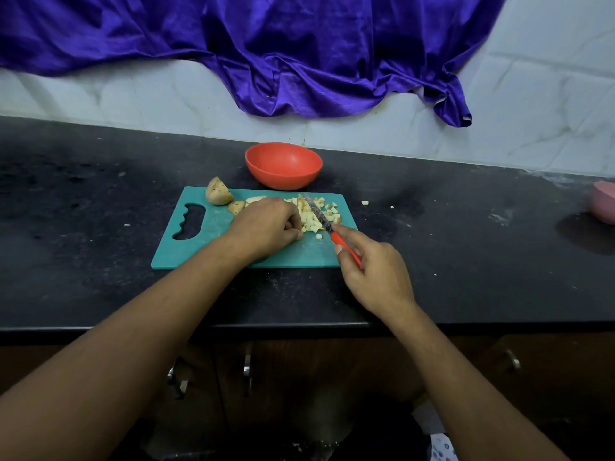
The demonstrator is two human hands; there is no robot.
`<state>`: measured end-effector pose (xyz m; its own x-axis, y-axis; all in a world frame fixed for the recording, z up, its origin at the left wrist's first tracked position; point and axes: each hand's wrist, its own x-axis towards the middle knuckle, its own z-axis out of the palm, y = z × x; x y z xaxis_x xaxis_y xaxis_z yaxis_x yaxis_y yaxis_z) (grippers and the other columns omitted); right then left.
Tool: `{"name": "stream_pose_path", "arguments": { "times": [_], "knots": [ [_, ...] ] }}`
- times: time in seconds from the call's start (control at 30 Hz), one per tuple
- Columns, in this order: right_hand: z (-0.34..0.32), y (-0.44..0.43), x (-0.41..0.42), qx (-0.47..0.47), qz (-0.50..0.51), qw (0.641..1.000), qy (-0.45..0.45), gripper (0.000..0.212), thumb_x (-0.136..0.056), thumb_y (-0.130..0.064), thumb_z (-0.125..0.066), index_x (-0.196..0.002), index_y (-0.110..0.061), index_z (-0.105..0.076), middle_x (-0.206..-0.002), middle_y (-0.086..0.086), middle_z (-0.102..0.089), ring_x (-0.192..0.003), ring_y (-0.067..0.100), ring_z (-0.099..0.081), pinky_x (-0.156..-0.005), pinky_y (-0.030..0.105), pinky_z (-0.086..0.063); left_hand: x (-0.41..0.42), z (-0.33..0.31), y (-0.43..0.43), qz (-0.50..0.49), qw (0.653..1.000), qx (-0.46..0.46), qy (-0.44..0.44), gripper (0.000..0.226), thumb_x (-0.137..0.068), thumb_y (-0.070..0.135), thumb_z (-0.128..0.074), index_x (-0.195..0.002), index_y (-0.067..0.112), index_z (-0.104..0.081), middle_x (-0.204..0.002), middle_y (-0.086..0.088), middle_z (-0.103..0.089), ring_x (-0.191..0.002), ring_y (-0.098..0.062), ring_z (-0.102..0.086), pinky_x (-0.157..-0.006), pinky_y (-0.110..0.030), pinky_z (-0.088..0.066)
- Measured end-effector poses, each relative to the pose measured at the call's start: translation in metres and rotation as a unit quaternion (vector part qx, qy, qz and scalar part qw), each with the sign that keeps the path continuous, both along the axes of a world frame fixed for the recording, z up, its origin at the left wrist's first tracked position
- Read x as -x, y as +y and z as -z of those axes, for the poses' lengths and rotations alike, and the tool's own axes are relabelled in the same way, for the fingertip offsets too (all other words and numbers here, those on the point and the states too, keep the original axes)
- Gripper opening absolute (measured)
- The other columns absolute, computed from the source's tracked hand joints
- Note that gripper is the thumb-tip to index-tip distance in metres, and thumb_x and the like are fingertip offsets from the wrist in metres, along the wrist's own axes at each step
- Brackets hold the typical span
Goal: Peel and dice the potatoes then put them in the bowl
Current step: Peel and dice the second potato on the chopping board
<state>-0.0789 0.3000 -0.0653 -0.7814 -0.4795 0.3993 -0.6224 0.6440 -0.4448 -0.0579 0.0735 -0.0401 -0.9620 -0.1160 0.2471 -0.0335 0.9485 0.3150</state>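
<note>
Black bench [100,227], teal cutting board [213,237]: dicing.
Left hand [266,227] curled on potato strips [307,217]; right hand [372,274] grips knife [321,216].

Seemingly plastic board [199,247], satiny cloth [299,61]

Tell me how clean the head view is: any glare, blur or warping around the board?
Head view: dim, even light, no glare on the cutting board; the potato cubes and knife look slightly soft; wide-angle warping bends the counter edge and stretches the forearms; soft shadows lie under the bowl.
</note>
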Motion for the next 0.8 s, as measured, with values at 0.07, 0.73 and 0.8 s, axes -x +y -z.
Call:
{"name": "stream_pose_path", "arguments": {
  "times": [0.07, 0.73, 0.8],
  "knots": [
    [0.000, 0.000, 0.000, 0.002, -0.002, 1.000, -0.003, 0.042, -0.103, -0.039, -0.052, -0.145, -0.041, -0.054, -0.081, -0.008, -0.071, -0.054, 0.010, -0.057, -0.048, 0.019, -0.038, 0.003, -0.004, 0.000, 0.009, 1.000, 0.009, -0.022, 0.010, -0.089, 0.036, -0.075, -0.091, 0.031, -0.066, -0.092, 0.014, -0.065, -0.091, -0.011, -0.061, -0.079, -0.035, -0.054],
    [0.000, 0.001, 0.002, -0.005, -0.003, 1.000, 0.005, 0.043, -0.103, -0.041, -0.050, -0.146, -0.042, -0.052, -0.088, -0.008, -0.073, -0.050, 0.009, -0.055, -0.048, 0.024, -0.045, 0.004, -0.003, -0.002, 0.057, 0.996, 0.019, -0.061, 0.006, -0.097, 0.028, -0.063, -0.102, 0.031, -0.063, -0.104, 0.011, -0.058, -0.098, -0.010, -0.056, -0.085, -0.031, -0.048],
    [0.000, 0.000, 0.001, -0.007, -0.004, 1.000, 0.005, 0.043, -0.103, -0.041, -0.050, -0.146, -0.042, -0.052, -0.086, -0.008, -0.072, -0.050, 0.010, -0.055, -0.048, 0.024, -0.044, 0.002, -0.003, -0.002, 0.062, 0.997, 0.021, -0.050, 0.007, -0.097, 0.027, -0.063, -0.100, 0.032, -0.059, -0.104, 0.011, -0.059, -0.099, -0.012, -0.056, -0.087, -0.034, -0.050]
  ]
}}
